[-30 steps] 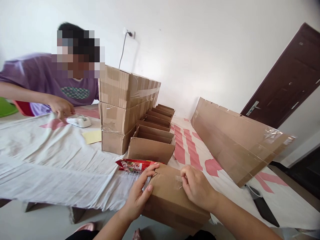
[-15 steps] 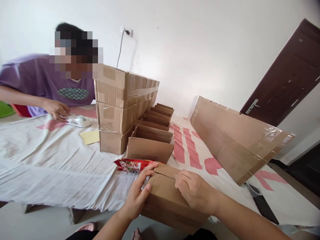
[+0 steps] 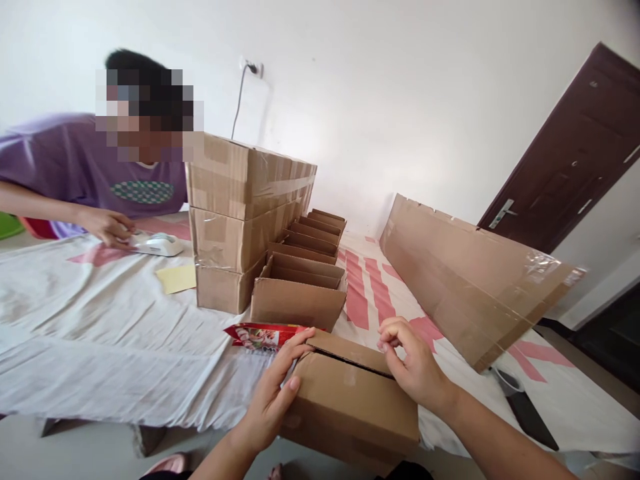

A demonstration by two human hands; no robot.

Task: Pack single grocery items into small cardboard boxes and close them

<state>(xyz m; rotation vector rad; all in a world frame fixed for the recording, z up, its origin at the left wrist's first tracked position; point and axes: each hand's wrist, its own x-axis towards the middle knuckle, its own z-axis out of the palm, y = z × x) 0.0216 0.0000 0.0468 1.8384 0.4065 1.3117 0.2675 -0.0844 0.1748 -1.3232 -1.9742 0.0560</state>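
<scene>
A small cardboard box [image 3: 353,403] lies in front of me at the table's near edge. Its top flaps meet with a narrow dark gap, and a small clear patch like tape shows on the near flap. My left hand [image 3: 280,387] grips the box's left end, fingers on top and thumb at the near side. Above the right end, my right hand [image 3: 413,363] is raised with curled fingers pinched together; whatever may be between them is too small to make out. Behind the box lies a red printed packet [image 3: 265,335], partly hidden by my left hand.
Open cardboard boxes [image 3: 297,300] stand in a row beyond, beside stacked taped cartons [image 3: 220,240]. A large cardboard panel [image 3: 465,280] leans right. Across the table, a person's hand [image 3: 107,227] is at a white tape dispenser [image 3: 160,245]. A yellow paper [image 3: 176,279] lies near the cartons.
My right hand has lifted off the box top and moved up and to the right. The gap between the flaps shows more. My left hand has stayed on the box.
</scene>
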